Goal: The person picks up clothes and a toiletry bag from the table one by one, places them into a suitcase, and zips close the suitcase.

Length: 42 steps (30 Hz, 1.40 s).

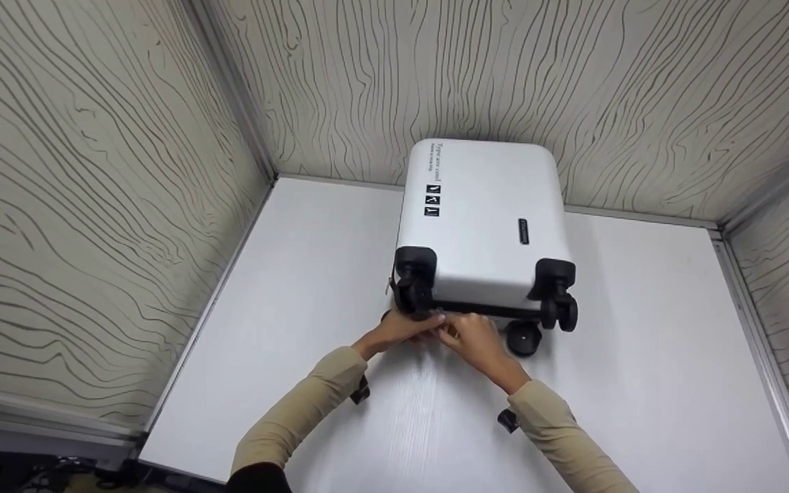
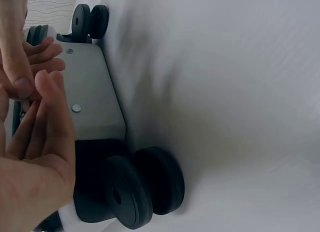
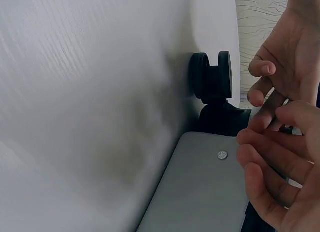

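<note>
A white hard-shell suitcase (image 1: 483,212) lies flat on the white table, its wheeled end towards me. Both hands meet at the seam of that end, beside the black caster wheel (image 1: 414,291) on the left. My left hand (image 1: 405,327) reaches in from the left, fingers bent and thumb pointing right. From the other side my right hand (image 1: 480,342) pinches with curled fingers. In the left wrist view a small brass-coloured part (image 2: 26,105) shows between the fingertips. The fingers mostly hide it, and I cannot tell whether the left hand grips it too.
Another upper caster (image 1: 559,294) and a lower caster (image 1: 523,337) stick out at the right of the suitcase. The white tabletop (image 1: 655,329) extends to both sides. Wood-grain panels (image 1: 381,82) enclose it at the back and sides.
</note>
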### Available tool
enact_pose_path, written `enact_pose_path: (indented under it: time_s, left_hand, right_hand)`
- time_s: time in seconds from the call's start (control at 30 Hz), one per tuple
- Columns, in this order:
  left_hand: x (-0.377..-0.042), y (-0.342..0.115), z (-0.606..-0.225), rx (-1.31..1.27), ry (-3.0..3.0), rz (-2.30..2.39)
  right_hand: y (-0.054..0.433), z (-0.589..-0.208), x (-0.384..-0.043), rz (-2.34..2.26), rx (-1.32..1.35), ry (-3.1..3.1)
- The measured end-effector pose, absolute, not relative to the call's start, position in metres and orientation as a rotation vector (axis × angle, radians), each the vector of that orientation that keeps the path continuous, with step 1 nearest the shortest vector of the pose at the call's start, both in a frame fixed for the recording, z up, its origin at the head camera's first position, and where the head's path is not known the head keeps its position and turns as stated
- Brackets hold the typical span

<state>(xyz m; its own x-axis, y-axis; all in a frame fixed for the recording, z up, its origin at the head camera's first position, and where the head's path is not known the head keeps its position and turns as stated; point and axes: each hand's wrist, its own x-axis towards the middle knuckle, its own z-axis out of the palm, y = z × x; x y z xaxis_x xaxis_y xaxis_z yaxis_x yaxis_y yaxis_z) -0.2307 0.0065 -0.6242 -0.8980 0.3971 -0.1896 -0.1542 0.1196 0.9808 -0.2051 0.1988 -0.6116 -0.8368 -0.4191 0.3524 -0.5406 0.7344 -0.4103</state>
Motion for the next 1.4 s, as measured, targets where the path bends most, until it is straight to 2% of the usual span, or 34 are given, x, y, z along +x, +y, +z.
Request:
enact_pose_path:
  time_s: [0.2, 0.33, 0.7, 0.93, 1.07, 1.2, 1.4]
  left_hand:
    - [-0.230, 0.005, -0.624, 0.288, 1.918, 1.851]
    - [-0.229, 0.006, -0.623, 0.236, 1.900, 1.842]
    - [-0.221, 0.020, -0.624, 0.295, 2.062, 1.901]
    - [-0.217, 0.021, -0.624, 0.256, 2.204, 1.926]
    - [-0.217, 0.020, -0.622, 0.400, 2.406, 1.803]
    - [-0.218, 0.018, -0.621, 0.586, 2.575, 1.706]
    - [-0.222, 0.007, -0.624, 0.654, 2.851, 1.528]
  right_hand:
    - [0.201, -0.612, -0.206, 0.772, 0.819, -2.715]
    - [0.203, -0.607, -0.207, 0.746, 0.860, -2.688]
    - [0.210, -0.553, -0.225, 0.767, 0.787, -2.174]
    - [0.220, -0.548, -0.250, 0.410, 0.756, -2.274]
    - [0.225, -0.557, -0.255, 0.210, 0.756, -2.374]
    - [0.227, -0.562, -0.255, 0.242, 0.728, -2.345]
    - [0.228, -0.561, -0.256, 0.306, 0.722, -2.325]
